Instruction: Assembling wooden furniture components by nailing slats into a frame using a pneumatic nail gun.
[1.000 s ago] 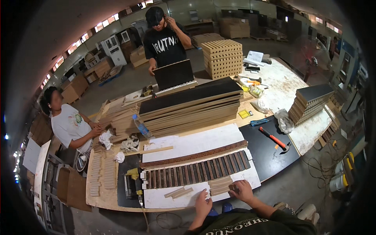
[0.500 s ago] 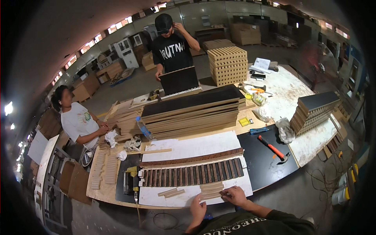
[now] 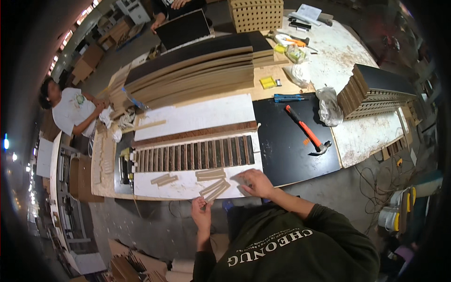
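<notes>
Near the front edge of the white board (image 3: 188, 185), my left hand (image 3: 201, 210) pinches the near end of a few slanting thin wooden strips (image 3: 216, 189). To the right of these strips my right hand (image 3: 256, 183) hovers low, palm down, its fingers apart and nothing in them. Just beyond the slanted strips lies a small stack of similar strips (image 3: 210, 175). A few more loose strips (image 3: 164, 179) rest farther left. Behind them stretches a row of dark-edged slats (image 3: 192, 157) set side by side, with a long brown strip (image 3: 197, 131) along its far side.
An orange-handled claw hammer (image 3: 307, 129) lies on the black panel (image 3: 291, 162) to the right. Long boards (image 3: 192, 77) are stacked at the back. A nail gun (image 3: 125, 165) sits left of the slats. Two co-workers stand beyond the table, one in a white shirt (image 3: 75, 110).
My view has tipped down and shifted. Some strips now lie slanted toward my left hand, apart from the stack. My right hand has come off the strips, and its fingers have spread.
</notes>
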`<state>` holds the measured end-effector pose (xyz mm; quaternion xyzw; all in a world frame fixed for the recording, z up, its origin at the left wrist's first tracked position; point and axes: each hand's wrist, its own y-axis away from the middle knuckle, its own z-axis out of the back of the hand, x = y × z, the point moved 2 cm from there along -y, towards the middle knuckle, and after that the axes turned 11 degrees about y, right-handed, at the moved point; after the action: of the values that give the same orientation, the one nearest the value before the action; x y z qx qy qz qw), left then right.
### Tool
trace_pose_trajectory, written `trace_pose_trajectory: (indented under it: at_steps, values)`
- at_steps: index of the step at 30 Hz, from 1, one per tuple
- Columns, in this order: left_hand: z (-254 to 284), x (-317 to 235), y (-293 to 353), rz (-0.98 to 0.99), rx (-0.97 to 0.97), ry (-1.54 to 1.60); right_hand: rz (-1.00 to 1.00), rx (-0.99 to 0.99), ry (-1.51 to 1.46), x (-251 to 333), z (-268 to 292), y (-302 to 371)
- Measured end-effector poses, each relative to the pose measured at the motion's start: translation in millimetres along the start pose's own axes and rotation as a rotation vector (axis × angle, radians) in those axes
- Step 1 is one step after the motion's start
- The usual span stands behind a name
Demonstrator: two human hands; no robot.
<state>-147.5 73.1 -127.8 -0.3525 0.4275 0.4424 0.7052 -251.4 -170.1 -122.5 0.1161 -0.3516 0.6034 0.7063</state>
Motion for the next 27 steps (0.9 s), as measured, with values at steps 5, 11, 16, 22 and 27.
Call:
trace_pose_trajectory:
  at_steps: [5, 11, 16, 22, 27]
  values:
    - [-44.5, -35.5, 16.9, 0.122, 0.035, 0.356, -0.062, -0.200, -0.022, -30.3, 17.0, 16.4]
    - [-137.5, -58.1, 8.5, -0.017, 0.051, 0.110, -0.285, -0.365, -0.132, -48.1, 29.0, 25.8]
    - [-170.0, -51.2, 10.2, 0.065, -0.028, 0.135, -0.328, -0.319, -0.131, -58.0, 34.1, 28.2]
    - [-181.2, -61.9, 12.5, 0.129, -0.057, 0.103, -0.268, -0.288, -0.025, -62.6, 30.7, 28.2]
    - [-186.8, -65.3, 0.0, 0.148, -0.029, 0.020, -0.254, -0.285, -0.033, -62.6, 30.5, 28.8]
